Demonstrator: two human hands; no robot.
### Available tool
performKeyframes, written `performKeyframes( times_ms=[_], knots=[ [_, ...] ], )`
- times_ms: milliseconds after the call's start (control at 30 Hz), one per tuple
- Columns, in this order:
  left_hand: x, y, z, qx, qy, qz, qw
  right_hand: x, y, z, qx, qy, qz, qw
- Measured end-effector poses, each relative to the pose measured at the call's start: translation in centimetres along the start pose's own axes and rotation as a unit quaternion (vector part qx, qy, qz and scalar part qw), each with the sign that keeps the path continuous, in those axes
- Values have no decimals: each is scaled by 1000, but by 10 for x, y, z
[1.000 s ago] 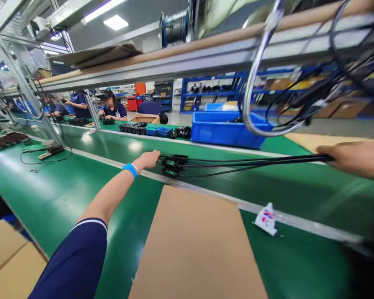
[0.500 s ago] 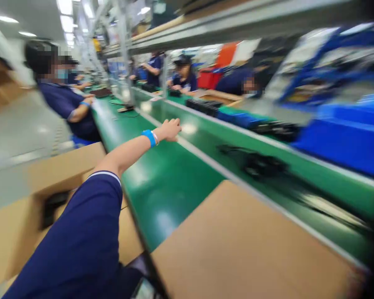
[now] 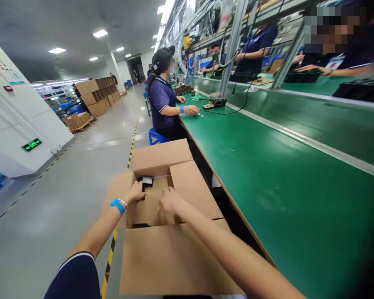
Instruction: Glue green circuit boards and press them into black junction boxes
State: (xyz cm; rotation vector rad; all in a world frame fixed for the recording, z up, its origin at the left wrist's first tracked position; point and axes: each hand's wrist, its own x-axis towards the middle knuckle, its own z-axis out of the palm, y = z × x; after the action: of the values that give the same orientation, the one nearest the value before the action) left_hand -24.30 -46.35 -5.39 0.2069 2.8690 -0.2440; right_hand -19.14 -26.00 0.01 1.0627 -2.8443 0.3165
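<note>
An open cardboard box [image 3: 162, 253] stands beside the green bench, its flaps folded outward. My left hand [image 3: 136, 192], with a blue band on its wrist, reaches in at the box's left side. Its fingers are closed on a small black boxy device [image 3: 148, 181] with a grey face, whose lower part the fingers partly hide. To the right, inside the same box, my right hand [image 3: 170, 203] is low over the brown cardboard and smeared by motion. Whether it grips anything does not show. A dark edge of another item [image 3: 140, 226] shows near the box's front wall.
The green bench [image 3: 268, 166] runs along the right, with a metal rail [image 3: 330, 150]. A co-worker [image 3: 163, 95] sits on a blue stool [image 3: 157, 137] farther along. A black tool on a stand [image 3: 215, 103] lies on the bench. Stacked cartons [image 3: 96, 95] stand across the aisle.
The view has swung left. My left hand, stretched over the green bench before, is now inside the cardboard box at the black device. My right hand has come into view in the box.
</note>
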Motion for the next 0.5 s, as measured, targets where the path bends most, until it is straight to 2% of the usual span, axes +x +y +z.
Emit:
performKeyframes(
  times_ms=[67,133,233,300,333,400,500],
  knots=[
    [22,2,21,-23,11,-35,999,0,-8,22,-29,-93,17,995],
    [44,7,36,-59,19,-61,996,-17,6,22,-66,-157,46,984],
    [65,17,55,-126,27,-75,989,-50,41,-13,-140,-210,122,960],
    [68,25,65,-165,35,-60,984,-62,57,-35,-186,-221,185,939],
    [66,30,69,-181,39,-44,982,-64,62,-39,-199,-223,212,931],
    [61,41,74,-203,45,0,978,-63,66,-30,-200,-225,257,918],
    [53,47,78,-218,50,58,973,-47,70,11,-152,-219,306,914]
  ],
)
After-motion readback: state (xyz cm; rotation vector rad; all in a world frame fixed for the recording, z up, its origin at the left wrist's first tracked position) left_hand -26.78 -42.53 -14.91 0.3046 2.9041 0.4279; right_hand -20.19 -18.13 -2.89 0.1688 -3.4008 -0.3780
